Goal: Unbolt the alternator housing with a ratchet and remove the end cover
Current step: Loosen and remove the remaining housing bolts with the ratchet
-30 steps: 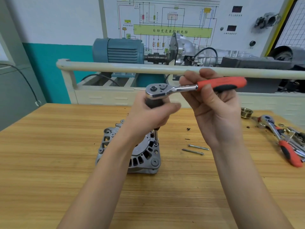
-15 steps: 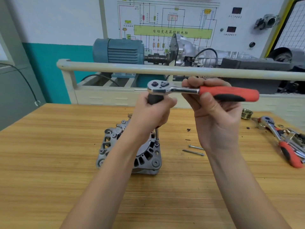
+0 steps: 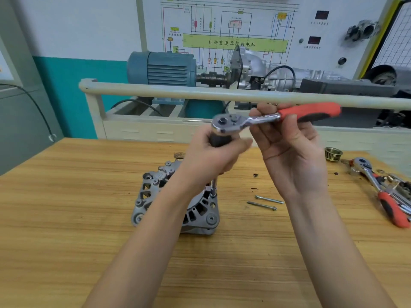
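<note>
Left hand [image 3: 213, 161] fisted, fingers [image 3: 241, 145] wrapped closed, right hand [image 3: 289, 152] raised, fingers pinching

Polished metal ratchet [image 3: 244, 121] with matt red-and-black grip; dull grey cast-metal alternator [image 3: 178, 203]; smooth bare-metal bolts [image 3: 265, 202]; grained wooden table [image 3: 66, 218].

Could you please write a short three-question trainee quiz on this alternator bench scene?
1. True or false: the left hand steadies the dark extension under the ratchet head.
2. How many long bolts lie loose on the table, right of the alternator?
3. Multiple choice: the right hand holds the ratchet at
A. the far end of the red handle
B. the metal neck, where the red handle begins
C. the socket

Key: 1 true. 2 two. 3 B.
</note>
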The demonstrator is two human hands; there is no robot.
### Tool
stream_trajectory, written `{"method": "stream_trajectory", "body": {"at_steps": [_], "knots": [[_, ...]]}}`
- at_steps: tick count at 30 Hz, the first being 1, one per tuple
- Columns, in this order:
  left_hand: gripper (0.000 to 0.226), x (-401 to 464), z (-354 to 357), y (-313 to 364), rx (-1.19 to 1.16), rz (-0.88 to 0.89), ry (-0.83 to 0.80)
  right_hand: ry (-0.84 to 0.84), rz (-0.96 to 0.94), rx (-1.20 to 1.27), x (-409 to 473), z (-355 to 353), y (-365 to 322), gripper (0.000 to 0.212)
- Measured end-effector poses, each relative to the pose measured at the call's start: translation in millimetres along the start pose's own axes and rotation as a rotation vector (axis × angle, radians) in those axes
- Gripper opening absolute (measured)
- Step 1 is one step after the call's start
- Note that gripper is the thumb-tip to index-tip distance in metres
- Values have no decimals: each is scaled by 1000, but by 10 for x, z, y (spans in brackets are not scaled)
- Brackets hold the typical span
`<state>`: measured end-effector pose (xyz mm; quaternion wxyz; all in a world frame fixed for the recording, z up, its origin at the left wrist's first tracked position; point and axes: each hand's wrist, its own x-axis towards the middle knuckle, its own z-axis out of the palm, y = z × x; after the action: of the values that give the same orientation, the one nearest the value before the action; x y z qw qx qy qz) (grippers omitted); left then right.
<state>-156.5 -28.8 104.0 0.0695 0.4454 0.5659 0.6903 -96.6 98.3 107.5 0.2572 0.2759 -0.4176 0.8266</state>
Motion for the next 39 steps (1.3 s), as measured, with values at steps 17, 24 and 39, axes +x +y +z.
{"method": "stream_trajectory", "body": {"at_steps": [17,24,39], "knots": [[36,4,-7,2,39,-2,47,15,-37,-40,-11,32,15,16],[31,-22,-92,13,111,30,-27,46,13,-53,-14,66,4,20],[33,9,-70,-5,67,13,63,-32,33,-34,-30,41,-21,20]]}}
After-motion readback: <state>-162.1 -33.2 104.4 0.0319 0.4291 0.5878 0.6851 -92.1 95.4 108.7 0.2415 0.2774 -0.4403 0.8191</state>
